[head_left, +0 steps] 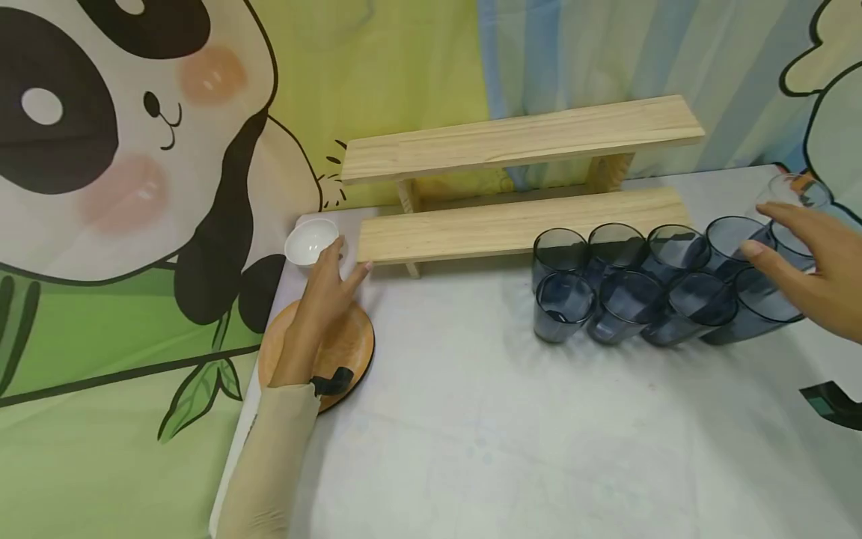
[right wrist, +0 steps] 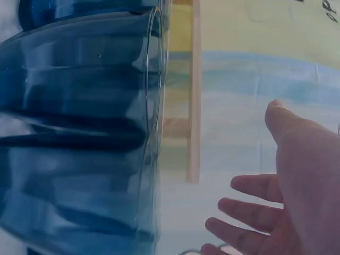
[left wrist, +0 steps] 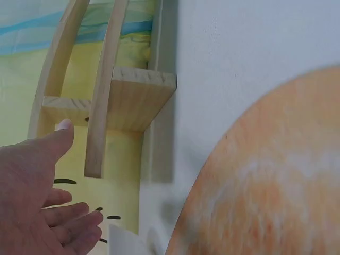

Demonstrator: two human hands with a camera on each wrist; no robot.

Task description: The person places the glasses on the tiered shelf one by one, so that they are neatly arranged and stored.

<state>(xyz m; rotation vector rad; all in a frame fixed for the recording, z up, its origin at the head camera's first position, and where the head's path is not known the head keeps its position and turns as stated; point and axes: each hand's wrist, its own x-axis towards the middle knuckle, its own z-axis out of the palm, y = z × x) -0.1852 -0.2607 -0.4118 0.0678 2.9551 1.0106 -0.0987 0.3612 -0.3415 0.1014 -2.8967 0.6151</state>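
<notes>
At the left, my left hand point(head_left: 322, 299) reaches over a round wooden plate point(head_left: 353, 329), its fingertips beside a small white bowl point(head_left: 306, 243); whether they touch it I cannot tell. In the left wrist view, the thumb and fingers point(left wrist: 79, 218) are spread apart. Two rows of blue-grey tinted glasses point(head_left: 564, 307) stand at the right. Above their right end hovers my right hand point(head_left: 818, 262), thumb and fingers apart and holding nothing. Just beyond its fingertips is a clear glass point(head_left: 798, 189), partly hidden. The right wrist view shows one tinted glass point(right wrist: 79, 106) up close beside the relaxed fingers point(right wrist: 249, 215).
A two-tier wooden shelf point(head_left: 458, 228) stands along the back of the white-covered table point(head_left: 471, 419), behind the left part of the glasses. A panda-print cloth point(head_left: 222, 180) hangs behind and to the left. A black strap point(head_left: 835, 404) shows at the right edge.
</notes>
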